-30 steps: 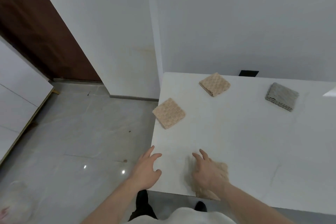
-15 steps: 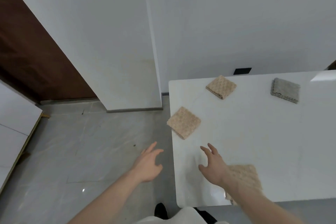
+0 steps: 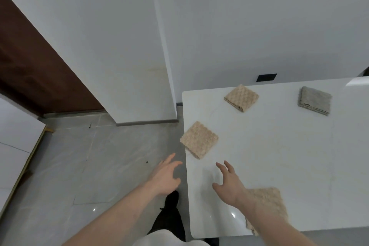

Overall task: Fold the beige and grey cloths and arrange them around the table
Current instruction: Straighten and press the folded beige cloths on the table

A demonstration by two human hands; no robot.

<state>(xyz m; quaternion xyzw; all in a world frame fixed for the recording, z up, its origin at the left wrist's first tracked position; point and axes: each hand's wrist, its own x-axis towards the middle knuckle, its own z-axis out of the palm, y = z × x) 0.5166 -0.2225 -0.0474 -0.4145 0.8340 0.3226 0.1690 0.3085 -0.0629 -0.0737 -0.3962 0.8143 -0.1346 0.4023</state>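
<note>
Head view: white table (image 3: 279, 156) beside grey tiled floor (image 3: 89, 166), left hand (image 3: 165, 177) and right hand (image 3: 229, 185) both spread

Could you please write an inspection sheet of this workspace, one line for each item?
Surface: white table, glossy.
Job's things: three folded beige cloths, left edge, back, near edge partly under the right forearm; one folded grey cloth at the back.
Clutter: nothing seen.
Grippers: left hand open over the floor; right hand open over the table; both hold nothing.
Cables: nothing seen.
Surroundings: white walls, brown door, grey tiled floor, dark wall outlet.
</note>
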